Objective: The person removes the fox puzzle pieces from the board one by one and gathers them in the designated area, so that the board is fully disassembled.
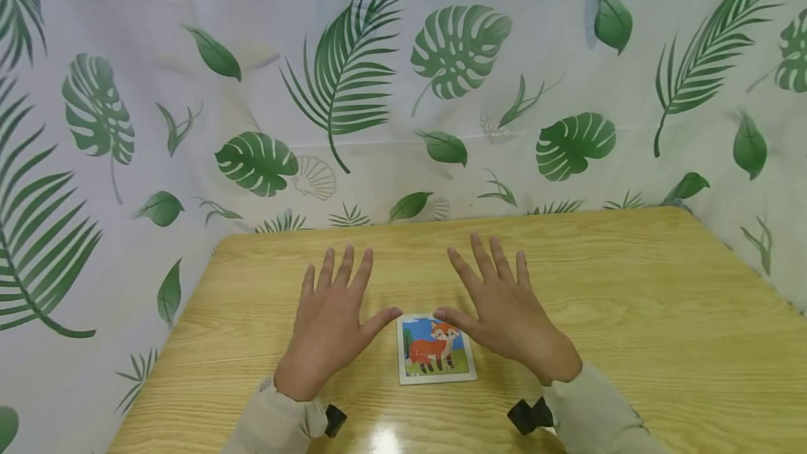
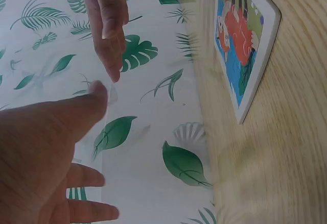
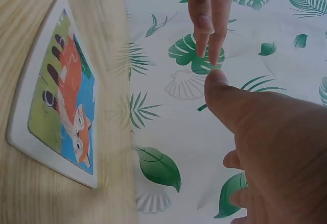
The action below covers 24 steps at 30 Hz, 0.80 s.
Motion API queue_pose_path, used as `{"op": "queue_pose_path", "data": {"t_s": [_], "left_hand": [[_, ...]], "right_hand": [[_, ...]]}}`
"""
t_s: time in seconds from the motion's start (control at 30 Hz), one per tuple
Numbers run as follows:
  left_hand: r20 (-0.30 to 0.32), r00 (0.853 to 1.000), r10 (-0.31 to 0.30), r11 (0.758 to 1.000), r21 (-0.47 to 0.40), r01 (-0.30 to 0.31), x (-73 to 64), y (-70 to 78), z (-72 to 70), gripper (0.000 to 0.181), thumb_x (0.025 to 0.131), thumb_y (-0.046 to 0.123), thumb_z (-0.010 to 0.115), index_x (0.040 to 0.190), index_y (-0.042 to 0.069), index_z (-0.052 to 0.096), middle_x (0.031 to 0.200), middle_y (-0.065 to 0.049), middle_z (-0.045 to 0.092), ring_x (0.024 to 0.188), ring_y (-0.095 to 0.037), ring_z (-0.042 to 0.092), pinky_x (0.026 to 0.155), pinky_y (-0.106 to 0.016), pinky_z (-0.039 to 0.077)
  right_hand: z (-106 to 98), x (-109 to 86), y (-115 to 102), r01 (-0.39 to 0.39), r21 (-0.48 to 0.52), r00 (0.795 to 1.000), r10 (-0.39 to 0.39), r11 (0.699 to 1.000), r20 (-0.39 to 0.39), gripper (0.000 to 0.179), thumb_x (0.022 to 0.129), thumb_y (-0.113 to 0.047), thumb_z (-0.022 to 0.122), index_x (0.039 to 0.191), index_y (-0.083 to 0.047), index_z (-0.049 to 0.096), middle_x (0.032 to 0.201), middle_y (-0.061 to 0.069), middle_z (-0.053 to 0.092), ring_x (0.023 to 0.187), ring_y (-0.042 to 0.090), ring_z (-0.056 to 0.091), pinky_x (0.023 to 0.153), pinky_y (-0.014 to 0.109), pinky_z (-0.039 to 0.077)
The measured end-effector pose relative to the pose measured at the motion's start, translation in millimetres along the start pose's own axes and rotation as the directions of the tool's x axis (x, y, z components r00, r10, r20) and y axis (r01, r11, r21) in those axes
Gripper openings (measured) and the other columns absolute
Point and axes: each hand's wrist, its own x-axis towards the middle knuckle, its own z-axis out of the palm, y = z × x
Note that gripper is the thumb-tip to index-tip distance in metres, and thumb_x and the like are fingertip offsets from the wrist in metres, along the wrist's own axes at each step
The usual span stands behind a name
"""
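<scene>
A square fox jigsaw puzzle in a white frame lies flat on the wooden table, its pieces fitted together in the picture. My left hand is held above the table to its left, fingers straight and spread, thumb pointing at the puzzle's upper left corner. On the other side my right hand hovers with spread fingers, its thumb overlapping the puzzle's top edge in the head view. Both wrist views show the puzzle on the tabletop below the hands. Nothing is held in either hand.
The wooden table reaches back to a white curtain printed with green leaves, which also hangs along the left and right sides. Black straps show at both wrists, beside the light sleeves.
</scene>
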Motion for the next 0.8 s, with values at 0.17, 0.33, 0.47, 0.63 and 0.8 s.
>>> {"op": "queue_pose_path", "data": {"t_s": [0.17,0.33,0.47,0.63,0.8], "left_hand": [[0.022,0.998,0.058,0.998,-0.017,-0.057,0.5,2.8,8.4,0.084,0.092,0.068,0.064,0.148,0.006,0.056,0.150,-0.021,0.053,0.143,-0.044,0.043,0.112,-0.061,0.038],[0.113,0.985,0.129,0.989,-0.084,-0.120,1.0,6.5,21.2,0.074,0.088,0.060,0.075,0.137,0.005,0.066,0.141,-0.019,0.061,0.134,-0.042,0.054,0.106,-0.059,0.046],[0.194,0.971,0.143,0.986,-0.110,-0.123,1.4,6.2,30.7,0.072,0.082,0.060,0.081,0.130,0.007,0.072,0.140,-0.016,0.063,0.132,-0.041,0.056,0.103,-0.059,0.048],[0.271,0.946,0.176,0.982,-0.109,-0.152,1.1,6.5,35.8,0.078,0.077,0.064,0.083,0.131,0.009,0.071,0.141,-0.015,0.062,0.132,-0.040,0.056,0.102,-0.058,0.049],[0.367,0.914,0.172,0.983,-0.126,-0.134,-0.4,10.1,37.4,0.090,0.075,0.068,0.082,0.143,0.013,0.064,0.151,-0.013,0.055,0.139,-0.040,0.050,0.107,-0.061,0.044]], "right_hand": [[6,1.5,-3,0.051,-0.021,0.999,-0.051,0.998,0.019,0.086,0.095,-0.059,0.066,0.160,-0.010,0.039,0.167,0.024,0.024,0.153,0.049,0.018,0.115,0.075,0.013],[16,-1.3,-7,0.131,-0.039,0.982,-0.124,0.991,0.145,0.073,0.092,-0.055,0.073,0.147,-0.009,0.057,0.157,0.020,0.045,0.140,0.045,0.044,0.113,0.070,0.029],[26,-2.8,-9,0.168,0.047,0.954,-0.174,0.985,0.245,0.063,0.089,-0.051,0.079,0.136,-0.011,0.066,0.153,0.018,0.050,0.135,0.042,0.050,0.110,0.065,0.037],[31,-2.0,-11,0.165,0.138,0.919,-0.203,0.977,0.337,0.073,0.086,-0.052,0.081,0.144,-0.011,0.063,0.156,0.015,0.049,0.135,0.041,0.049,0.105,0.063,0.043],[26,-1.3,-12,0.133,0.160,0.896,-0.187,0.978,0.402,0.071,0.087,-0.050,0.081,0.145,-0.013,0.063,0.156,0.012,0.049,0.131,0.037,0.050,0.103,0.060,0.044]]}}
